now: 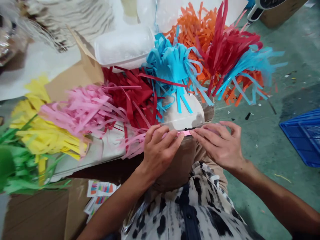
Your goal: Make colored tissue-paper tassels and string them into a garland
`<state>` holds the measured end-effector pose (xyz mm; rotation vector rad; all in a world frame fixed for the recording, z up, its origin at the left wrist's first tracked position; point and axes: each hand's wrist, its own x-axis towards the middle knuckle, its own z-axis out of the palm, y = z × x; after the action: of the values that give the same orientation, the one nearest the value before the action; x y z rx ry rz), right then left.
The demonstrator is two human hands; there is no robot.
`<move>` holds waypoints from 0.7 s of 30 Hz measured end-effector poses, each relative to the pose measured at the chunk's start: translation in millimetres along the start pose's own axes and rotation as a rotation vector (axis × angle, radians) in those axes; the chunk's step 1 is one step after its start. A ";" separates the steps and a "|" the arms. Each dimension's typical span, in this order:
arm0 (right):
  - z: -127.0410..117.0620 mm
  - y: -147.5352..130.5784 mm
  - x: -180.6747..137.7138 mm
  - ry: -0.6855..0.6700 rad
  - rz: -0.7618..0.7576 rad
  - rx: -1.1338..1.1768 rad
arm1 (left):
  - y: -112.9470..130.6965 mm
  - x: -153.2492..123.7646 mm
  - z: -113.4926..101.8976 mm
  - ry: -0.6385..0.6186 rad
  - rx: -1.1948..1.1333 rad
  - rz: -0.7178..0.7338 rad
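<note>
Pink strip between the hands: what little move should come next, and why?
Perhaps ease the right hand gently outward along the narrow pink papery strip to smooth it, since the left hand pinches it too and only a short stretch shows between them.

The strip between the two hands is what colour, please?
Pink; the strip shows best in the head view.

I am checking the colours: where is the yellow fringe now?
The yellow fringe lies at the head view's left, between the pink fringe and the green fringe.
</note>
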<state>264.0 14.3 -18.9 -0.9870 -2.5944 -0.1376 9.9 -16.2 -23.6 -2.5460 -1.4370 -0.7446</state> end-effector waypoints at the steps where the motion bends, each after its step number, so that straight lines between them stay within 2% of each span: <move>1: 0.3 3.1 -5.1 -0.003 -0.004 -0.025 | -3.1 -4.0 -3.0 -0.007 0.016 0.009; 4: 2.5 15.0 -20.8 0.001 0.014 -0.083 | -17.9 -16.5 -18.0 0.000 0.088 0.005; 6: 5.5 20.8 -27.9 0.050 0.034 -0.094 | -25.7 -20.4 -29.2 0.033 0.141 -0.034; 9: 9.7 21.8 -28.7 0.106 0.027 -0.068 | -21.2 -13.7 -36.2 0.066 0.166 -0.109; 12: 9.6 16.9 -21.8 0.123 0.030 -0.062 | -0.5 3.2 -24.3 0.080 0.069 -0.054; 15: 7.3 11.5 -15.7 0.122 0.044 -0.068 | 16.6 15.7 -2.9 -0.031 -0.058 0.024; 17: 7.2 8.3 -13.2 0.134 0.055 -0.058 | 20.3 17.0 8.1 -0.062 -0.108 0.022; 21: 12.1 6.3 -9.0 0.151 0.065 0.051 | 16.7 9.3 14.2 0.007 -0.179 -0.018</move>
<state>270.8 16.0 -33.7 -1.0008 -2.4145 -0.1234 32.8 -13.2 -29.5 -2.6600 -1.4544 -0.9241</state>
